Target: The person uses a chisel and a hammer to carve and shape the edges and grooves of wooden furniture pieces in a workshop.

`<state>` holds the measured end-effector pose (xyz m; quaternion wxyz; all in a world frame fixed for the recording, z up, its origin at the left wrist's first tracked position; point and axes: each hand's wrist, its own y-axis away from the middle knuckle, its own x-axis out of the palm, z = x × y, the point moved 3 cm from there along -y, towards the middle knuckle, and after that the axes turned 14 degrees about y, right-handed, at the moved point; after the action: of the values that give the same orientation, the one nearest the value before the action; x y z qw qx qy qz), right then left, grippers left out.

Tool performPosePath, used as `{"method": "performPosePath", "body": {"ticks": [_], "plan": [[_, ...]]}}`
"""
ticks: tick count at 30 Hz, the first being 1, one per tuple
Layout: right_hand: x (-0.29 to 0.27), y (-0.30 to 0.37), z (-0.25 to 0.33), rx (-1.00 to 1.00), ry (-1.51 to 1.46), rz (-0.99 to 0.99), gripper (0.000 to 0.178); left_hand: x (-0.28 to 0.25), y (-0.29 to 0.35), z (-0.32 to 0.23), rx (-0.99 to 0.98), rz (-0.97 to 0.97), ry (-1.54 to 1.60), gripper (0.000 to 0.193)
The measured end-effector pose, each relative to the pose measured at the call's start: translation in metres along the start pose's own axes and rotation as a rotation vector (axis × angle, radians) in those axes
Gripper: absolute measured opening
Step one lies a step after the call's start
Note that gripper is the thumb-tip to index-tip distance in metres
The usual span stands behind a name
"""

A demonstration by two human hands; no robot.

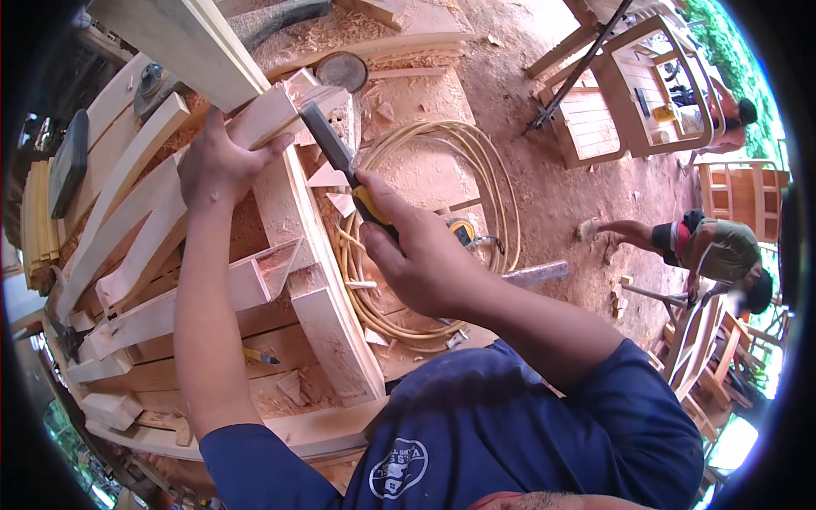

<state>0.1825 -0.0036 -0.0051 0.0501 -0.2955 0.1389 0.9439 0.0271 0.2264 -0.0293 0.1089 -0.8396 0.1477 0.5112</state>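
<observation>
1. At the lower edge, the person's navy shirt (pixel 484 416) is filling the foreground, a pale emblem showing on its chest.
2. Just above, here's the right hand (pixel 412 234) reaching in, its grip wrapping round the yellow-and-black handle of a chisel (pixel 330 140).
3. Over on the left, the left hand (pixel 223 166) is working too: its grip is clasping a wooden piece (pixel 262 117), thumb lying along the side.
4. And the blade is slanting up and left, its tip sitting right by that piece's end; whether they're touching, I cannot tell!
5. Below, a pale wooden frame (pixel 336 340) is stretching out, shavings dusting it, curved boards (pixel 127 170) lying leftward.
6. Right of it, a yellow coil of hose (pixel 433 127) is resting on the counter (pixel 425 183), a tape measure (pixel 461 231) sitting within its loops.
7. Farther off, light-wood furniture (pixel 586 136) is standing on the reddish floor (pixel 544 204).
8. Far right, a co-worker (pixel 722 251) is bending over timber, another person (pixel 727 119) showing behind the furniture.
</observation>
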Motion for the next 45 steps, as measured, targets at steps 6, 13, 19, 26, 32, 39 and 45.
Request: {"method": "performPosePath", "body": {"ticks": [6,13,19,26,32,39,45], "plan": [[0.001,-0.027,0.008,0.046,-0.044,0.031,0.059,0.003,-0.003,0.007,0.011,0.009,-0.053,0.102],[0.001,-0.023,-0.006,0.035,0.009,0.057,0.062,0.005,-0.003,0.006,0.020,0.003,-0.060,0.103],[0.000,-0.064,-0.011,-0.038,0.008,-0.003,0.063,0.004,-0.007,0.000,0.000,0.028,-0.028,0.102],[-0.031,-0.035,-0.012,0.092,-0.073,0.209,0.058,0.006,-0.005,0.001,-0.050,0.040,-0.015,0.099],[-0.098,-0.062,-0.036,0.047,0.009,0.329,0.051,0.002,-0.003,0.007,-0.077,0.056,0.010,0.100],[-0.126,-0.081,-0.026,-0.139,0.507,0.372,0.059,0.008,-0.005,0.007,-0.032,0.027,0.005,0.099],[-0.131,-0.097,0.005,-0.140,0.895,0.363,0.051,0.005,-0.001,0.012,0.002,-0.003,0.023,0.099]]}}
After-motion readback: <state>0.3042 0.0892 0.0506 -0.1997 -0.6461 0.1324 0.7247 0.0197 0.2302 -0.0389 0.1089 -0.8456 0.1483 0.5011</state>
